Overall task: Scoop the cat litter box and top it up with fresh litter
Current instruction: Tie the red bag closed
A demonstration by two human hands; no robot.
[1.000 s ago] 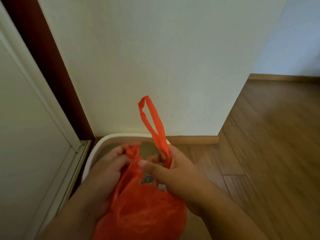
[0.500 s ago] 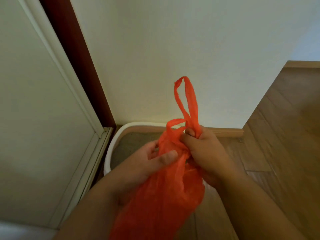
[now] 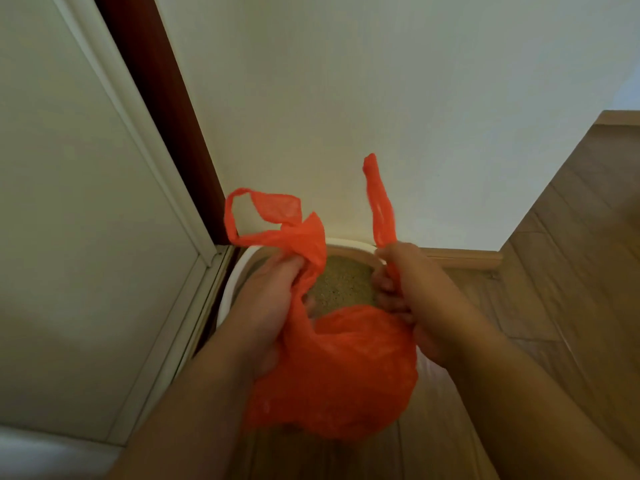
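The left hand point(image 3: 266, 299) is clenched round the gathered neck of the left handle loop point(image 3: 263, 216) of an orange plastic bag point(image 3: 332, 372); above this grip the loop flops open and sags toward the door frame point(image 3: 162, 109). Below and between the 2 grips the bag's body hangs as a crumpled pouch, held over the white litter box point(image 3: 232, 285), whose tan litter point(image 3: 341, 284) shows in the gap between the hands. The right hand point(image 3: 412, 296) is clenched round the base of the right handle point(image 3: 379, 206), which stands up as a twisted strip above that grip.

The film is judged thin, soft and light, with no stiffness of its own, and likely slippery and easily torn. A hold is best taken at the bunched handle roots, where the plastic is gathered thickest.
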